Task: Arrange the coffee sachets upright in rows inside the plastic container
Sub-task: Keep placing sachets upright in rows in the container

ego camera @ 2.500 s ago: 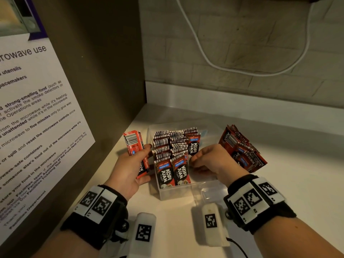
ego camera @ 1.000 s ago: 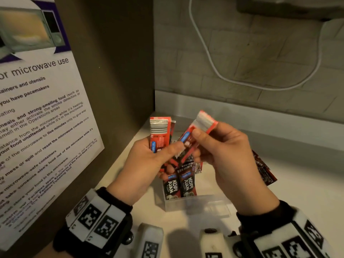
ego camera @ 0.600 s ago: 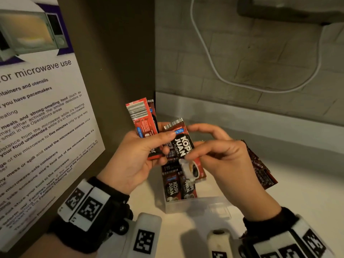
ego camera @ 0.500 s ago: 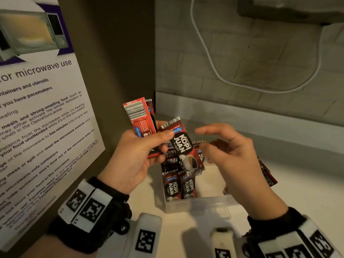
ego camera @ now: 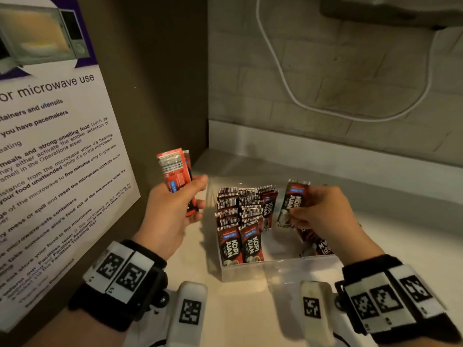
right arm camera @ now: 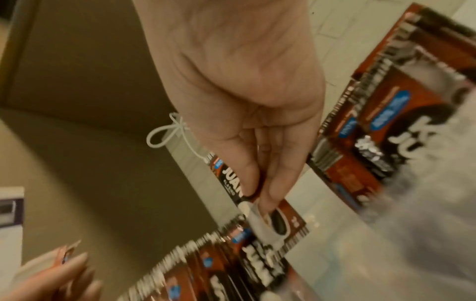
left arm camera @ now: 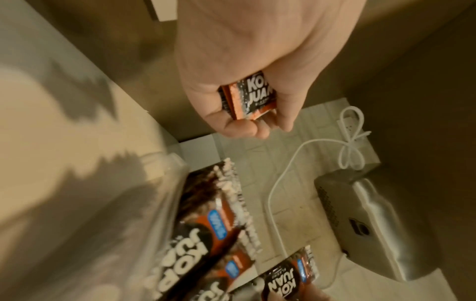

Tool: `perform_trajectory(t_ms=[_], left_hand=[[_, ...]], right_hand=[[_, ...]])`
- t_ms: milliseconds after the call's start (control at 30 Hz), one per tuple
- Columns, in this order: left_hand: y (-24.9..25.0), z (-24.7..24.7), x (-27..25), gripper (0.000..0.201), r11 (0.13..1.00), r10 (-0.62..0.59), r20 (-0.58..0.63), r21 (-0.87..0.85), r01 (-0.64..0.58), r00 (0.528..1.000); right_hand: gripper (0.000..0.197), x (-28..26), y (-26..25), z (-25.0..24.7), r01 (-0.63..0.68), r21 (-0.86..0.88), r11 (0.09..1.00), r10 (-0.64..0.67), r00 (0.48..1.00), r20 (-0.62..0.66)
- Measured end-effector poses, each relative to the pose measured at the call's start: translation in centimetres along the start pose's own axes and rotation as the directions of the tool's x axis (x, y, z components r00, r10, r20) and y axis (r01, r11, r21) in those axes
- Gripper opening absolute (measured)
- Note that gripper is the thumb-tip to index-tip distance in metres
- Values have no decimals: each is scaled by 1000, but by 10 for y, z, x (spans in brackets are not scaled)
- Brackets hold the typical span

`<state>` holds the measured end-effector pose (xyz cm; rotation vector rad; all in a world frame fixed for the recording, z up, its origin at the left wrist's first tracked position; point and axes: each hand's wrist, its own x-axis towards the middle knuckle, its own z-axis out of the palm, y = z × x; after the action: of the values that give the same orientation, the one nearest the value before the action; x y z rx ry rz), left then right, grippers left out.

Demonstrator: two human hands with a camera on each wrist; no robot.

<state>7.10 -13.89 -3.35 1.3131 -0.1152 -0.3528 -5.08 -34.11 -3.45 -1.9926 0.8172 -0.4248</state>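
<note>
A clear plastic container (ego camera: 275,267) sits on the white counter, its left half filled with upright rows of red-and-black coffee sachets (ego camera: 238,216). My left hand (ego camera: 172,209) grips a small stack of sachets (ego camera: 175,171) upright, left of the container; the stack's lower end (left arm camera: 247,95) shows in the left wrist view. My right hand (ego camera: 318,211) pinches a single sachet (ego camera: 292,204) by its lower part, upright over the container's right half. The right wrist view shows the fingers (right arm camera: 273,183) on that sachet (right arm camera: 268,215).
A loose pile of sachets (ego camera: 315,244) lies behind my right hand, at the container's right side. A wall with a microwave-use notice (ego camera: 50,159) stands close on the left. A white cable (ego camera: 288,91) hangs on the tiled back wall, under a grey appliance (left arm camera: 373,220).
My right hand took one sachet off the left hand's stack, turned it face forward and brought it down to the container's right half. Both hands lowered; the left still holds its stack.
</note>
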Motion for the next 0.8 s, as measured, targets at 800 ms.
perform_trajectory(t_ms=[800], left_hand=[[-27, -5, 6, 14, 995, -101, -36, -7, 100, 994]], right_hand=[[3, 4, 18, 41, -247, 170, 954, 225, 965, 135]])
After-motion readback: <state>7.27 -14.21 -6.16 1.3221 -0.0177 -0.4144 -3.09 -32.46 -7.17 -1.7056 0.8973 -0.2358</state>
